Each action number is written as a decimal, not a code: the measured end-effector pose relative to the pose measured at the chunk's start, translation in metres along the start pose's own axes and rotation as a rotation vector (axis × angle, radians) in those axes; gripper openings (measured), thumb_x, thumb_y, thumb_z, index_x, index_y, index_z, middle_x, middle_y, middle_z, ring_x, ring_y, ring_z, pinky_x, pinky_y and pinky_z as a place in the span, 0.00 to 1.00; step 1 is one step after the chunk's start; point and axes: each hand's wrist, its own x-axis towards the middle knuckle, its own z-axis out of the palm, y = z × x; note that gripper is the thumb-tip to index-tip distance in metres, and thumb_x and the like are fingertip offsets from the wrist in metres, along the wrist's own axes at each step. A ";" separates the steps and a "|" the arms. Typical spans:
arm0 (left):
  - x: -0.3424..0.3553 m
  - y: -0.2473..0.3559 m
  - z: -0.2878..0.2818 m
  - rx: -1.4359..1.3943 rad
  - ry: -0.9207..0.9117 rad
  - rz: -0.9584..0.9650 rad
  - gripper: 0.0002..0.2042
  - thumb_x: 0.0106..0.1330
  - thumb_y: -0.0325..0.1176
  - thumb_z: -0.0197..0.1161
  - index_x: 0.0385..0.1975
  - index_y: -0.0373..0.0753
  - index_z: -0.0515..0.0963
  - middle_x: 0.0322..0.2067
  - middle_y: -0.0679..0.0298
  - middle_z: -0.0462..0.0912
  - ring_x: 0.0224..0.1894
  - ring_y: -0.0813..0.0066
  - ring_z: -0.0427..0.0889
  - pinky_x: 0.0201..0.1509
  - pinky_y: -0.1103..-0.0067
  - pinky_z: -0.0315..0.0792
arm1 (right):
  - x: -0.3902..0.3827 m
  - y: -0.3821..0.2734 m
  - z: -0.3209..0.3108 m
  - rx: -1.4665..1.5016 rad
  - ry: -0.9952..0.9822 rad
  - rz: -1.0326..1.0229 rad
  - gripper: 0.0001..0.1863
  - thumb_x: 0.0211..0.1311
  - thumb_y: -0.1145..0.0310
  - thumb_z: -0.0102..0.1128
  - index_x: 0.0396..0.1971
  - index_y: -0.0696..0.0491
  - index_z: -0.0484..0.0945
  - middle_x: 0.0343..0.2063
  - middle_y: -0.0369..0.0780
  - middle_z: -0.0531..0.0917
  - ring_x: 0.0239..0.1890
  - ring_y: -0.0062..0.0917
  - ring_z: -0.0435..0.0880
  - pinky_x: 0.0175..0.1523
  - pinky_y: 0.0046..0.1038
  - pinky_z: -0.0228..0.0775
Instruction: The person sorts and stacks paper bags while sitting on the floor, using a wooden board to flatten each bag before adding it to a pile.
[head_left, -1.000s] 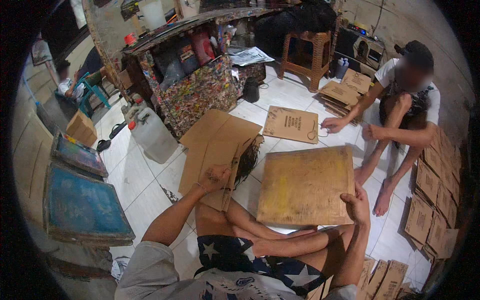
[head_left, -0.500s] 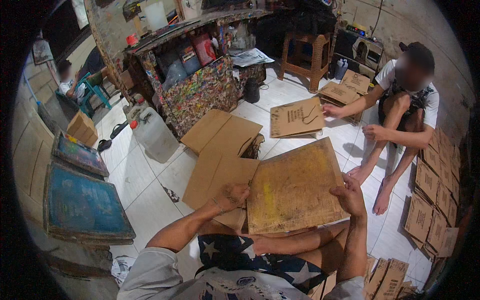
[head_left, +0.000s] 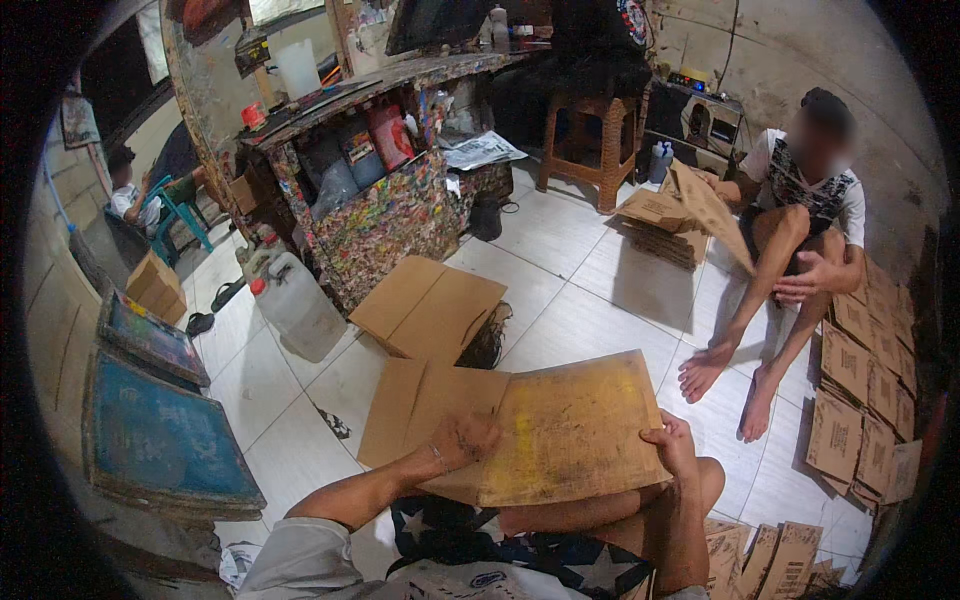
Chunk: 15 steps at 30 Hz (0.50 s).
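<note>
My right hand (head_left: 670, 450) grips the right edge of a worn wooden board (head_left: 570, 430) with a yellow-stained surface, held tilted over my lap. My left hand (head_left: 460, 440) has its fingers curled on a plain brown cardboard sheet (head_left: 410, 405) that meets the board's left side, partly hidden by the board. Just beyond, a folded piece of cardboard (head_left: 425, 305) rests on the tiled floor with a dark object partly under it.
A co-worker (head_left: 805, 210) sits barefoot at right, lifting printed cardboard (head_left: 725, 220) beside stacks (head_left: 860, 430). Plastic jugs (head_left: 295, 310), blue framed screens (head_left: 165, 440), a paint-spattered cabinet (head_left: 365, 220) and a stool (head_left: 585, 150) stand around. Another person (head_left: 135, 200) sits far left.
My left hand has moved down and right to the board's left side; the board sits lower. The co-worker's cardboard has risen from the floor. The view has shifted slightly.
</note>
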 end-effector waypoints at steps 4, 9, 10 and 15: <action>-0.014 -0.017 0.027 -0.123 -0.112 -0.060 0.09 0.61 0.34 0.52 0.37 0.40 0.75 0.37 0.55 0.79 0.37 0.58 0.79 0.35 0.66 0.74 | -0.007 0.002 0.023 0.040 0.019 -0.009 0.22 0.50 0.81 0.58 0.49 0.66 0.74 0.38 0.43 0.83 0.38 0.24 0.82 0.46 0.24 0.74; -0.002 0.001 -0.010 0.147 -0.063 0.020 0.11 0.60 0.33 0.52 0.41 0.40 0.74 0.41 0.56 0.77 0.41 0.57 0.77 0.38 0.65 0.74 | -0.017 0.007 0.006 0.048 0.032 0.026 0.23 0.51 0.82 0.56 0.51 0.67 0.71 0.40 0.44 0.82 0.37 0.25 0.82 0.46 0.24 0.74; -0.004 0.001 -0.005 0.137 -0.068 0.017 0.12 0.60 0.32 0.52 0.42 0.40 0.74 0.42 0.56 0.77 0.42 0.57 0.76 0.39 0.63 0.74 | -0.016 0.008 0.009 0.080 0.050 -0.001 0.23 0.51 0.83 0.56 0.51 0.67 0.72 0.39 0.44 0.83 0.36 0.25 0.83 0.45 0.24 0.75; -0.023 -0.006 0.026 0.179 0.085 0.156 0.08 0.61 0.34 0.53 0.33 0.37 0.72 0.34 0.53 0.75 0.36 0.54 0.76 0.36 0.62 0.71 | -0.028 0.021 0.010 -0.061 0.065 0.049 0.23 0.53 0.80 0.57 0.52 0.65 0.72 0.40 0.41 0.82 0.38 0.21 0.80 0.46 0.22 0.73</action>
